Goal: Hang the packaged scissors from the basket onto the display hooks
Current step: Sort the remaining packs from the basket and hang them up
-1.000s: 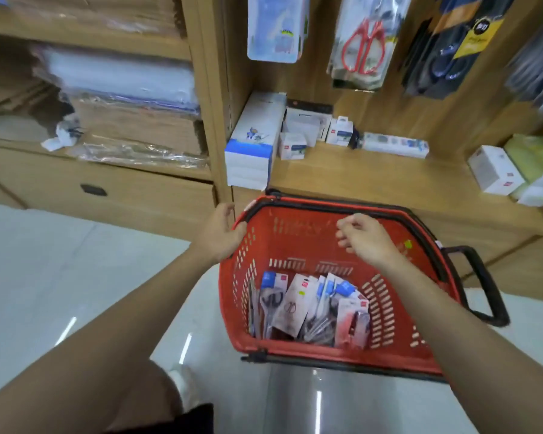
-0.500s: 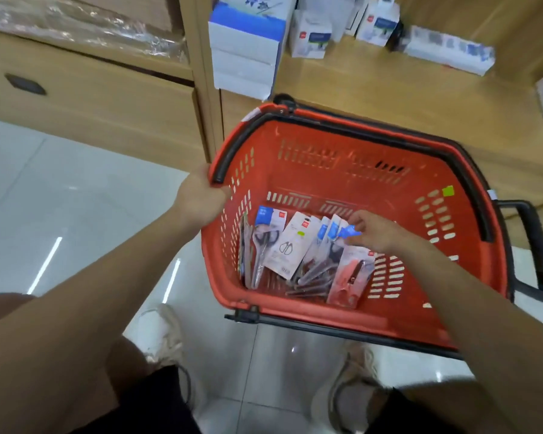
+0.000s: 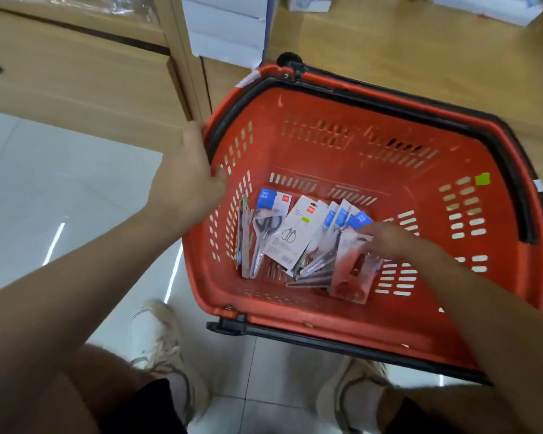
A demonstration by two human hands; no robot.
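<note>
In the head view the pick-up step is in hand. The right hand (image 3: 389,242) reaches down into the red basket (image 3: 326,145), its fingertips on the packs of scissors (image 3: 295,236) lying on the basket floor; blur hides whether they pinch one. The left hand (image 3: 185,180) grips the basket's left rim, thumb hooked inside. The next move likely calls for a firm pinch on one pack's top edge, lifting it clear of its neighbours. There is one basket and at least six overlapping packs.

Bright even light, floor (image 3: 60,195) glare streaks, motion blur, wide-angle bending.
</note>
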